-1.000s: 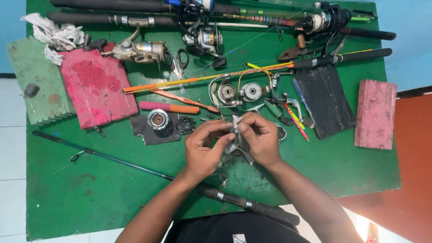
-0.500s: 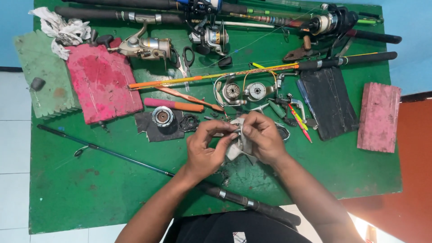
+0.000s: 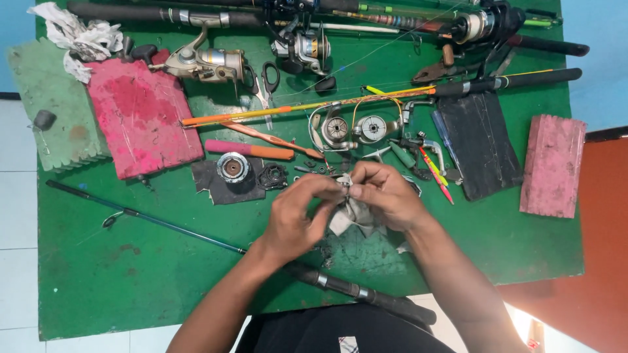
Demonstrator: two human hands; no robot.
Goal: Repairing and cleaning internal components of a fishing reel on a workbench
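Grey cloth (image 3: 350,216) and a small metal part (image 3: 345,186) sit pinched between the left hand (image 3: 297,219) and right hand (image 3: 386,196) above the green table (image 3: 131,274), where a slip could drop the part among loose screws (image 3: 314,168).

A green-topped table (image 3: 98,274) fills most of the view, its paint scuffed and marked with brown spots toward seven o'clock. White floor tiles (image 3: 16,216) show past its edge at nine o'clock, and a blue wall (image 3: 598,26) shows at ten o'clock and again at two o'clock. At four o'clock lies an orange-red surface (image 3: 595,274), with a bright patch of light (image 3: 526,323) at five o'clock; the light on the table is even.
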